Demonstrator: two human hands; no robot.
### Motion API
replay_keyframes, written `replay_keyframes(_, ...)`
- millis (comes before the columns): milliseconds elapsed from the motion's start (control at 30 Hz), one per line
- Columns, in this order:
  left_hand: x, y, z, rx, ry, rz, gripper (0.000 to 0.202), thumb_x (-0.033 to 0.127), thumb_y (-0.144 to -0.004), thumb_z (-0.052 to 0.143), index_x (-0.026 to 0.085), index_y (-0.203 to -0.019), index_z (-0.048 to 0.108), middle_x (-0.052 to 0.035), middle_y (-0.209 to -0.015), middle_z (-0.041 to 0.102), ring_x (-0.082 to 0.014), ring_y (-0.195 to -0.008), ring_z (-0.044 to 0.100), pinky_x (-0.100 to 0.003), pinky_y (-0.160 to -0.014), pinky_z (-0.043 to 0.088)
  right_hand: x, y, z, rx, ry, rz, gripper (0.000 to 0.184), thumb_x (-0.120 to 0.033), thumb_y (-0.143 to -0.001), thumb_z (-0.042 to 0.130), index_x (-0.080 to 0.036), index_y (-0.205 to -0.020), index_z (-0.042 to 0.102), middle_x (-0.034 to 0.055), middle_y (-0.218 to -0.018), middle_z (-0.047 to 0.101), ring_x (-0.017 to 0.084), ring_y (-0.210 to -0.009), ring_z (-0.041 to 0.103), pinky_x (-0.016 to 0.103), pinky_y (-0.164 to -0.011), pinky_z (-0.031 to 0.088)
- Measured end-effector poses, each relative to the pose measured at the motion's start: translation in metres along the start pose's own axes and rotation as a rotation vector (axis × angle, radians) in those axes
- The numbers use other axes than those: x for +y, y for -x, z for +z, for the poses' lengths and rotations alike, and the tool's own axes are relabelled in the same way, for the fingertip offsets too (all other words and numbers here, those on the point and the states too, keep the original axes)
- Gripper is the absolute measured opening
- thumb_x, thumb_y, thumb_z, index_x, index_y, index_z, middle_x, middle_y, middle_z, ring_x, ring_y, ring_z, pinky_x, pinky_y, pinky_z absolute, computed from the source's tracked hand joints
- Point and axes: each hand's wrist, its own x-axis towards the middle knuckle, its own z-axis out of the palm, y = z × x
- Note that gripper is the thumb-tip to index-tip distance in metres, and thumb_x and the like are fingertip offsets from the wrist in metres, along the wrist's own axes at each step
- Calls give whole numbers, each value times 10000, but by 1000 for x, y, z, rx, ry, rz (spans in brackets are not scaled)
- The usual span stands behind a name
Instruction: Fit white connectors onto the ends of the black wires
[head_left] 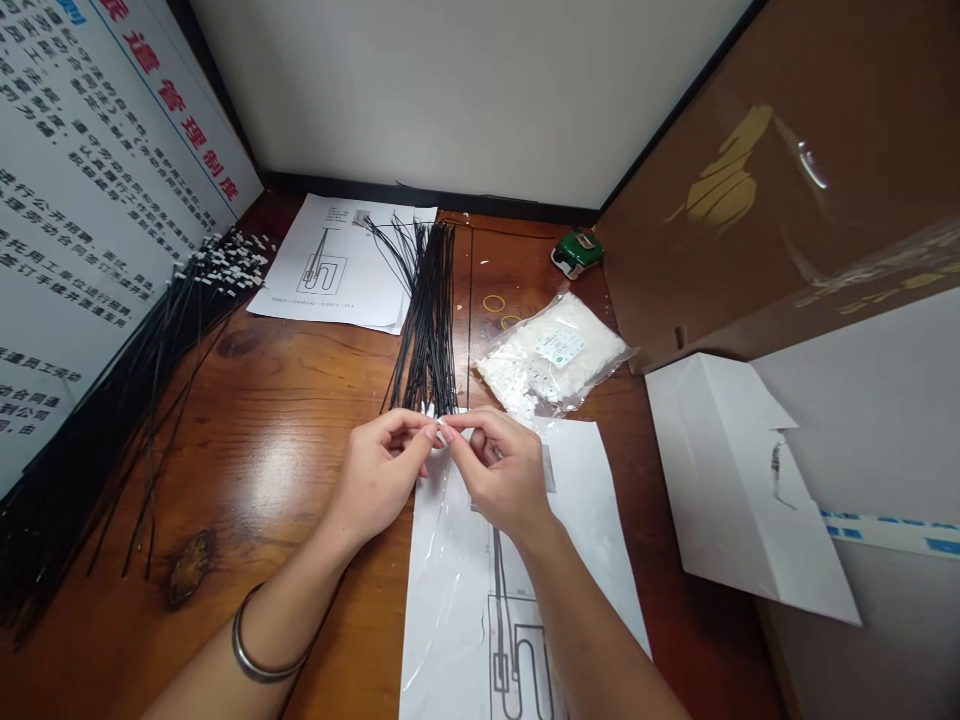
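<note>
My left hand (pixel 386 465) is closed in a pinch at the near end of a bundle of black wires (pixel 431 320). One thin black wire shows beneath my left forearm and seems to run up to those fingers. Meeting it fingertip to fingertip, my right hand (pixel 502 465) pinches a small white plastic connector (pixel 440 422), partly covered by the fingers. Right behind my right hand lies a clear bag (pixel 559 350) of small white pieces, some spilling from its near corner. Under both hands is a printed drawing sheet (pixel 592 540) in a clear sleeve.
To the left lies a large pile of black wires (pixel 82 480) with white connector ends (pixel 232 262). Another drawing sheet (pixel 300 285) is at the back. A green tape measure (pixel 577 253) and yellow rubber bands (pixel 493 303) are near the brown box (pixel 750 180). Panels enclose the wooden table (pixel 300 400).
</note>
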Motion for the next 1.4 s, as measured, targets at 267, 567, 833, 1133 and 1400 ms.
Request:
replay_keyframes(267,2,0,-1,-5,31,-27,146,261,-794,641,135,-726,667,3,-650,663,-66,-480,533,-170,-477,452,-1,0,0,-6,-36,13,75,-163,-816,605,-164,-797,677,8,-652,625,63,-420,395,221,-388,317)
replay_keyframes(567,7,-2,1,18,52,-28,140,264,-779,648,143,-714,674,19,-565,612,-86,-495,541,-181,-483,464,-2,1,1,9,-34,-13,85,-142,-810,614,-178,-799,691,19,-695,690,69,-423,415,229,-390,348)
replay_keyframes(833,6,-2,0,11,47,-24,123,252,-779,648,140,-745,685,4,-630,649,-84,-515,548,-184,-498,479,-2,0,1,-2,-40,26,93,-147,-832,604,-176,-814,691,8,-694,666,74,-449,430,235,-417,360)
replay_keyframes(1133,7,-2,1,15,51,-18,161,298,-773,656,145,-730,684,-20,-683,678,-103,-526,568,-212,-506,493,-2,0,0,-32,-68,90,93,-176,-846,597,-180,-827,688,23,-723,673,90,-486,490,238,-419,374)
replay_keyframes(1400,7,-2,1,10,46,-7,169,300,-777,652,145,-715,676,-20,-681,676,-97,-518,558,-212,-512,490,-2,-1,0,-9,-78,75,93,-163,-835,601,-170,-823,694,23,-717,674,90,-484,490,241,-428,378)
